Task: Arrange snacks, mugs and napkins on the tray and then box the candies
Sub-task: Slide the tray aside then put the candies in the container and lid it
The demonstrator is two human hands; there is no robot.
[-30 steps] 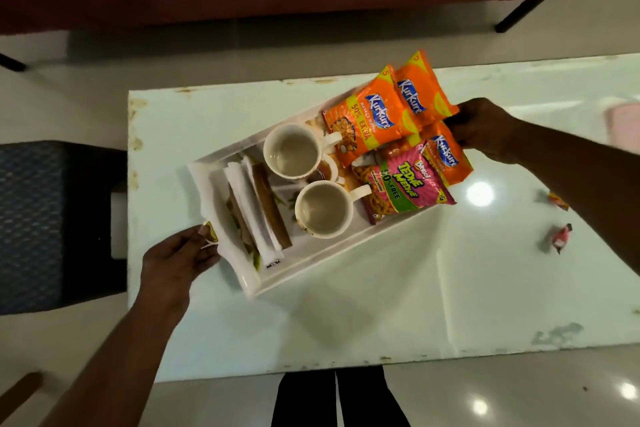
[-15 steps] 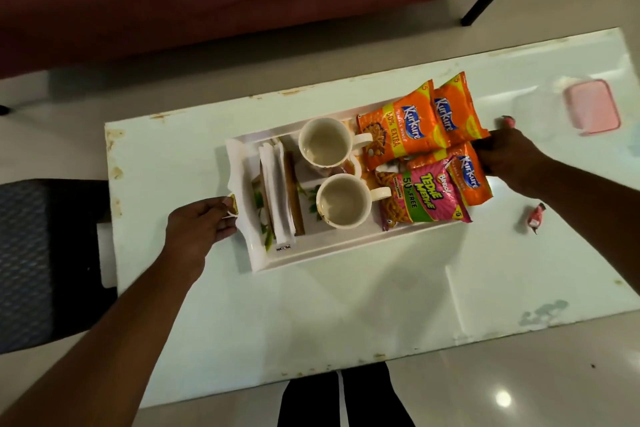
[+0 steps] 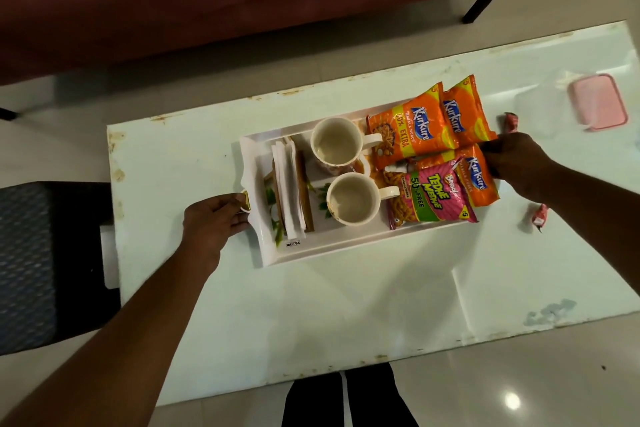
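Both arms outstretched: left hand (image 3: 214, 218) grips white rectangular plastic tray (image 3: 332, 250) by its left edge, right hand (image 3: 516, 158) clasps its right edge.

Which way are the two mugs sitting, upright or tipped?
Upright. Both mugs show round open mouths facing the camera, standing on the tray, handles pointing at the snack packets.
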